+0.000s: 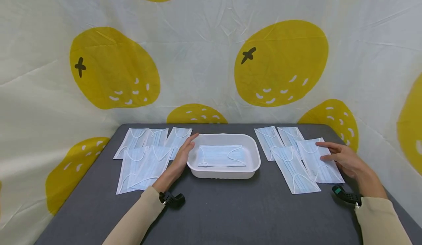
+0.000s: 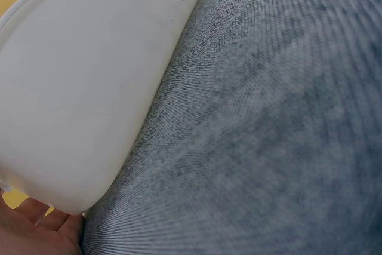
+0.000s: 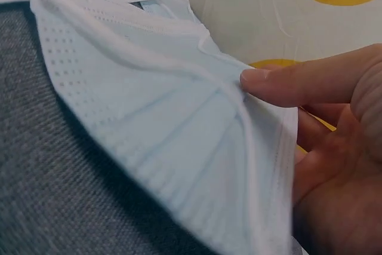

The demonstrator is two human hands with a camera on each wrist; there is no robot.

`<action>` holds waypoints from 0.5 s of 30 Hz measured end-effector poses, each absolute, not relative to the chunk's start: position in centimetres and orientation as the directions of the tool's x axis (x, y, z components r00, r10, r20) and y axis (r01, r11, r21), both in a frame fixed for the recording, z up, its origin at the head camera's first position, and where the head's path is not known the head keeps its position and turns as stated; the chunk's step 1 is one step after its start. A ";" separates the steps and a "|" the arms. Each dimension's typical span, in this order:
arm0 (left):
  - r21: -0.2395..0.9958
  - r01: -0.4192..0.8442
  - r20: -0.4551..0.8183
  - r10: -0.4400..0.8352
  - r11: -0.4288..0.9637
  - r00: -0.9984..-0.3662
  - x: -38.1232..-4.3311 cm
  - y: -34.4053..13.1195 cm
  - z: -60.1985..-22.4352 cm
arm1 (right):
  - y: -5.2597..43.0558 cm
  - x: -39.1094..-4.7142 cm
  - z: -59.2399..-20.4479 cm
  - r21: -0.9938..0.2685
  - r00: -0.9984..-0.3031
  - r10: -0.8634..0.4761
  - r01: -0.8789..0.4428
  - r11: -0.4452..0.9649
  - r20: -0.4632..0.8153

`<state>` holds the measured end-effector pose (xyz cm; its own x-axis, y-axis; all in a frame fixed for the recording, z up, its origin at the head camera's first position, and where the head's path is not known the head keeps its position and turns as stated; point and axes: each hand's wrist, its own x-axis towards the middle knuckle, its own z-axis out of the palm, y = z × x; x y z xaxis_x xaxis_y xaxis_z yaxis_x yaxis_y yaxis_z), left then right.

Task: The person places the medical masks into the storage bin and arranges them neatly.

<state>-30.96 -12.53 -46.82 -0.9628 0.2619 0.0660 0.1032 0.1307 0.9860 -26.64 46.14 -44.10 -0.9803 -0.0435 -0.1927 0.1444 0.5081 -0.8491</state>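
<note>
A white plastic basin (image 1: 224, 173) stands mid-table with one pale blue pleated face mask (image 1: 221, 156) lying flat inside. My left hand (image 1: 185, 153) rests against the basin's left side, fingers fairly straight. In the left wrist view, its fingers (image 2: 49, 219) show at the corner of the basin (image 2: 89, 82). Over on the right, my right hand (image 1: 349, 160) pinches the edge of another face mask (image 1: 324, 170). The right wrist view shows the thumb (image 3: 280, 85) on the near face of that mask (image 3: 161, 129), other fingers partly hidden behind it. One edge is raised.
Several face masks (image 1: 136, 164) overlap on the left of the basin. More masks (image 1: 295, 173) lie on the right, beside the held one. The dark grey tabletop (image 1: 230, 212) ends at a patterned curtain (image 1: 197, 65) behind. Each wrist wears a black camera (image 1: 173, 199).
</note>
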 end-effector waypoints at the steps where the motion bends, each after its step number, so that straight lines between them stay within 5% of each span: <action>1: 0.986 0.101 0.064 0.260 0.132 -0.963 -31.0 -12.5 -46.8 | 46.1 -26.7 -44.0 -0.848 -0.980 -0.049 0.141 0.510 -0.192; 15: 0.986 0.101 0.063 0.264 0.131 -0.962 -31.0 -12.3 -46.7 | 45.4 -26.1 -41.8 -0.906 -0.991 -0.049 0.096 0.413 -0.127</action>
